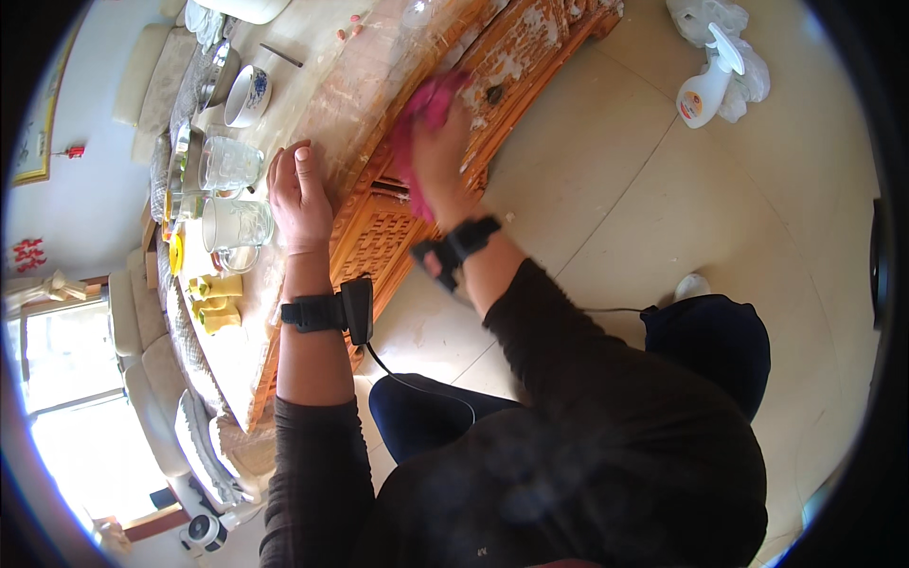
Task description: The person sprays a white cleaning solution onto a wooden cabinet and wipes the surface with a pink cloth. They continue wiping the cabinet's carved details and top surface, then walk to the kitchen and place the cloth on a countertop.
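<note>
My right hand [442, 160] is blurred and presses a pink cloth [410, 153] to the carved wooden front of a low cabinet-like table [376, 238]. White foam or residue [522, 44] lies on the drawer front beyond the cloth. My left hand [300, 195] rests on the tabletop [312, 117] near its edge, its fingers loosely curled and holding nothing. Close beside it stand a glass mug [238, 224] and a glass pitcher or second mug [231, 165]. Both wrists wear black straps with devices.
On the tabletop are a blue-and-white bowl [247, 98], a metal bowl [219, 77], a dark stick [280, 55] and yellow rolled items [219, 286]. A white spray bottle [704, 92] and a plastic bag [749, 82] lie on the tiled floor. A cable runs from the left wrist device. A sofa [153, 348] lines the far side.
</note>
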The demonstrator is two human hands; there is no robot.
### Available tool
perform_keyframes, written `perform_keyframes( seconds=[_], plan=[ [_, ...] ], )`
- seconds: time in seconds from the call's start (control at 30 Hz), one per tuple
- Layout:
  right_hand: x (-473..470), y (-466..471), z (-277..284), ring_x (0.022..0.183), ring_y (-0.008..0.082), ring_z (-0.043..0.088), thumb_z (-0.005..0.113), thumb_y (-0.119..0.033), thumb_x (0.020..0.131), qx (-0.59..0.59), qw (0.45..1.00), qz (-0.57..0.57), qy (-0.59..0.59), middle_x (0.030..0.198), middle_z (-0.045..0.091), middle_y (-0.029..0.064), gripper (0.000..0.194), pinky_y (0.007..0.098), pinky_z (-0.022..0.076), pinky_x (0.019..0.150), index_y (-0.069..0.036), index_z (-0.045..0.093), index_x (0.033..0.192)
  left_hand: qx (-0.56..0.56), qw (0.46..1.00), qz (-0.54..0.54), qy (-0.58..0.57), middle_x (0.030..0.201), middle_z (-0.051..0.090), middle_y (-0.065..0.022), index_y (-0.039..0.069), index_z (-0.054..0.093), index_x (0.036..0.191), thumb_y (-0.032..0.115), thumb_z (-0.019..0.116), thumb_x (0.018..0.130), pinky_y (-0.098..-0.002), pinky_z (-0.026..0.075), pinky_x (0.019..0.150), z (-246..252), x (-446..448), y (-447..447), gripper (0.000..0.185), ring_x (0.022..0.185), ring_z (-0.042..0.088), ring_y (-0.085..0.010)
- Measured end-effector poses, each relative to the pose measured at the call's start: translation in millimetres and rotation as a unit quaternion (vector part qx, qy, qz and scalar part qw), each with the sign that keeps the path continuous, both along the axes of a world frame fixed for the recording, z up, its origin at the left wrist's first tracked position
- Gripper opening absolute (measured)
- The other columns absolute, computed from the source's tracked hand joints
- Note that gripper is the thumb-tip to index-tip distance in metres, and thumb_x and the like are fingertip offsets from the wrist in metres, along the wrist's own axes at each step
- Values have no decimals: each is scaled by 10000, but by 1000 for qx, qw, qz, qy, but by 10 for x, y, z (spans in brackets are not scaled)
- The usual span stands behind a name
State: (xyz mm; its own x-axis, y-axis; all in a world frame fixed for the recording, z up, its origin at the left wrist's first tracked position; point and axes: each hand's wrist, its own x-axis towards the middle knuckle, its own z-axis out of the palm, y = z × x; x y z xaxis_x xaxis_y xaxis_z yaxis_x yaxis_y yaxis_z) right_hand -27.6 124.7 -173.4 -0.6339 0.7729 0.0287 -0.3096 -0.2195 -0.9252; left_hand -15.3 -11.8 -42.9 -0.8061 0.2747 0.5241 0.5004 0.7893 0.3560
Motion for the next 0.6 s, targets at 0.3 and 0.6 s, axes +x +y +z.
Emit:
perform_keyframes(
  seconds=[0.3, 0.6],
  plan=[
    [-144, 561, -76, 950, 374, 558, 658, -63, 774, 198, 977, -54, -57, 1091, 482, 220, 280, 448, 500, 814, -6, 548, 1026, -72, 997, 20, 12, 1004, 611, -188, 30, 636, 1027, 374, 443, 968, -449, 406, 910, 31, 1, 119, 399, 1004, 542, -383],
    [169, -39, -79, 953, 319, 581, 624, 42, 760, 140, 987, 11, 76, 1189, 474, 172, 235, 391, 517, 845, -58, 608, 972, -92, 994, 16, 62, 1230, 533, -218, 12, 545, 1214, 405, 432, 969, -477, 316, 1034, -24, 18, 14, 477, 1199, 442, -393]
  ],
)
